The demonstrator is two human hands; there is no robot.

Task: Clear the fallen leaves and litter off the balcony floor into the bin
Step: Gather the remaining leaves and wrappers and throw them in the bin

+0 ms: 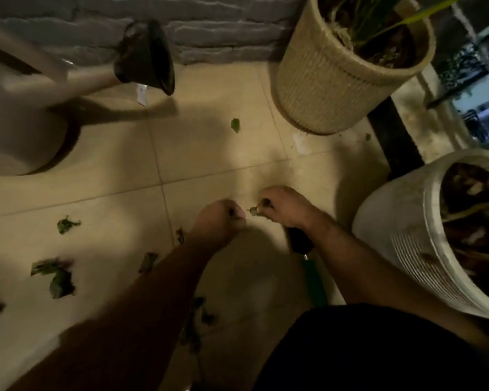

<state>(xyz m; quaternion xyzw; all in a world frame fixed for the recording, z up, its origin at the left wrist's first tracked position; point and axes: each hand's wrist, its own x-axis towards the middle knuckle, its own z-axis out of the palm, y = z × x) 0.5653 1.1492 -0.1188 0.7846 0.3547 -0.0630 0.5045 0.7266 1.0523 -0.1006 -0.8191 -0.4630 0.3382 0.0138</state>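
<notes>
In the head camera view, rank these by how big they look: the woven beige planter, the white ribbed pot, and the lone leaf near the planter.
1. Woven beige planter and white ribbed pot: look alike; the pot is cut off and nearer, so unranked.
2. Lone leaf: far smallest.

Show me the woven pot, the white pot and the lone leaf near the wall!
Beige woven round plant pot [322,80]: head view, on its side wall.
White ribbed plant pot [401,244]: head view, on its side wall.
Small green leaf [235,125]: head view, on its middle.
</notes>
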